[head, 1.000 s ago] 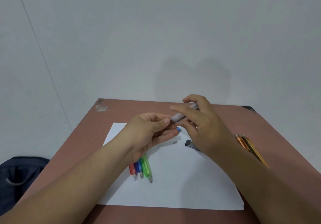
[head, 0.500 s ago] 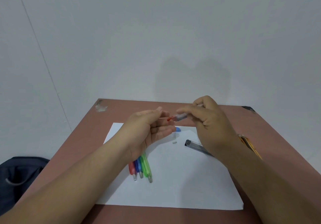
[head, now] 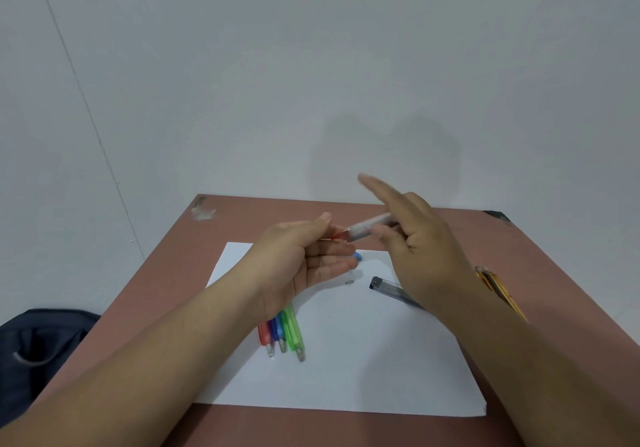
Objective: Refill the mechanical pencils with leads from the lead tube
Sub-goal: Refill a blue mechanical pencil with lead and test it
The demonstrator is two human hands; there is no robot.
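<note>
Desk [head: 540,259]: reddish-brown top, set against a pale wall, chipped patch at the far left corner

Sheet of white paper [head: 381,370]: flat on the desk, carrying most of the items below

Left hand [head: 304,266]: raised above the paper, palm turned inward, fingers loosely bent, thumb up; fingertips at the red end of the held pencil, whether pinching it or only touching cannot be told

Right hand [head: 426,252]: raised opposite the left, index finger stretched out and blurred, other fingers curled round the pale barrel of the held pencil

Held mechanical pencil [head: 367,230]: in the air between both hands, tilted, grey-white barrel toward the right hand, translucent red end toward the left hand

Three mechanical pencils [head: 282,334]: red, blue and green, side by side and touching on the paper, tips toward the near edge, upper ends hidden under the left wrist

Lead tube [head: 389,289]: dark, translucent, lying flat on the paper just beside the right hand, far end hidden beneath it

Small blue cap [head: 357,257]: on the paper, just beyond the left fingertips

Small grey piece [head: 349,282]: on the paper between the blue cap and the lead tube, too small to identify

Orange and yellow pencils [head: 498,290]: on the bare desk right of the paper, partly covered by the right forearm

Dark bag [head: 38,353]: on the floor left of the desk
</note>
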